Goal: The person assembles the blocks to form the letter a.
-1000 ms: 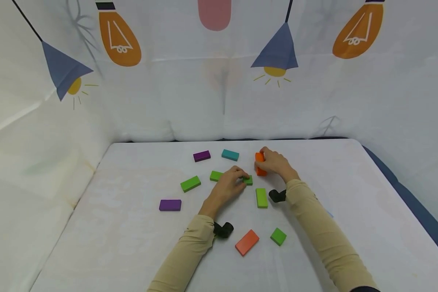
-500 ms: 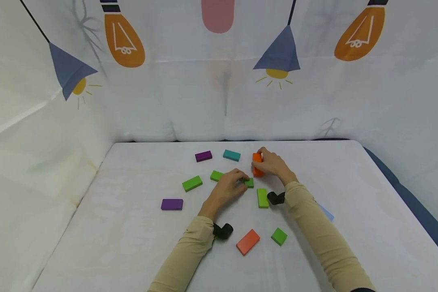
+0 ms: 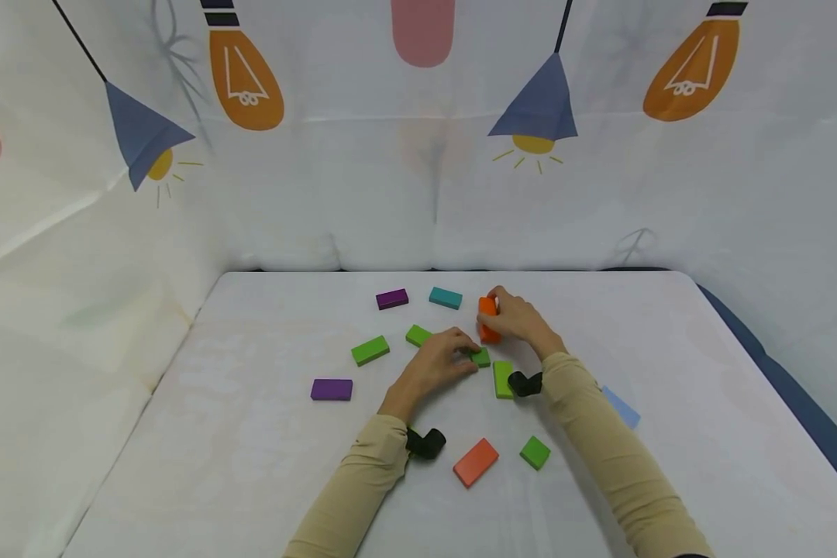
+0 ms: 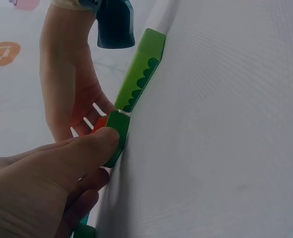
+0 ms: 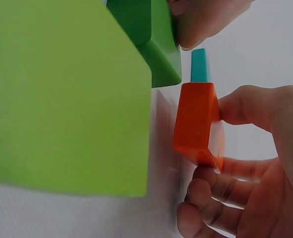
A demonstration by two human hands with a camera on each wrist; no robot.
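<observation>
My left hand (image 3: 439, 363) pinches a small green block (image 3: 483, 357) between thumb and fingers, near the table's middle. In the left wrist view its thumb lies on the face of that green block (image 4: 119, 121). With thumb and fingers on opposite sides, my right hand (image 3: 523, 322) grips an orange block (image 3: 487, 305) just beyond the green one. The right wrist view shows this orange block (image 5: 195, 116) close beside the green block (image 5: 161, 54). A light green block (image 3: 502, 378) with a dark scalloped edge lies on the near side of them, lengthwise toward me.
On the white table (image 3: 237, 465) lie teal (image 3: 446, 297) and dark purple (image 3: 392, 299) blocks at the back. Green (image 3: 370, 350) and purple (image 3: 332, 390) blocks lie left. Nearer me are a coral block (image 3: 476, 463) and a green one (image 3: 535, 452). A blue piece (image 3: 621, 407) shows beside the right sleeve.
My right hand has drawn the orange block leftward and slightly nearer, toward the green block. The left hand and its green block have shifted slightly nearer. The head view has turned a little.
</observation>
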